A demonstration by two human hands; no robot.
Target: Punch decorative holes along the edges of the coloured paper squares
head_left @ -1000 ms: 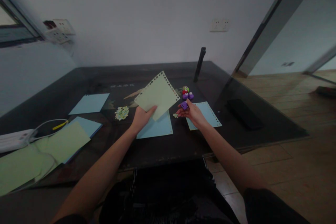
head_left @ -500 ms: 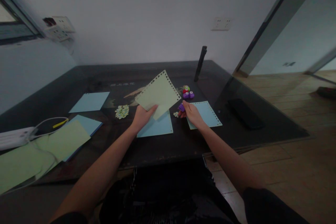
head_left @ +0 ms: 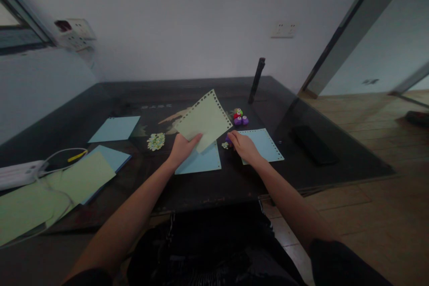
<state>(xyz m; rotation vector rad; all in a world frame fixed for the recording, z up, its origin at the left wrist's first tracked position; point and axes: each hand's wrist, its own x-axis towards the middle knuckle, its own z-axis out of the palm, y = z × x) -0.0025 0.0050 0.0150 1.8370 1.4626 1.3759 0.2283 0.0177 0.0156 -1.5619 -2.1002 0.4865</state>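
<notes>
My left hand [head_left: 183,148] grips a pale green sheet of paper [head_left: 206,118] by its lower left edge, thumb on top. Small punched holes run along two upper edges of that sheet, which is raised above a light blue sheet [head_left: 203,161]. Closed around a small purple craft punch [head_left: 228,140] is my right hand [head_left: 244,146], apart from the green paper's right corner. Fingers mostly hide the punch. Beneath this hand lies another blue sheet [head_left: 264,145] with holes along its edges. A few tiny paper cutouts [head_left: 225,145] lie beside the fingers.
Several round punches [head_left: 238,118] in red, green and purple sit behind my right hand. A pile of cutouts [head_left: 156,141] lies left. Further left are a blue sheet [head_left: 115,128], green sheets [head_left: 80,178] and a white power strip [head_left: 20,174]. A black phone-like slab [head_left: 313,145] lies right.
My right hand has turned slightly, and its fingers now cover more of the purple punch. The green sheet has shifted a little to the right.
</notes>
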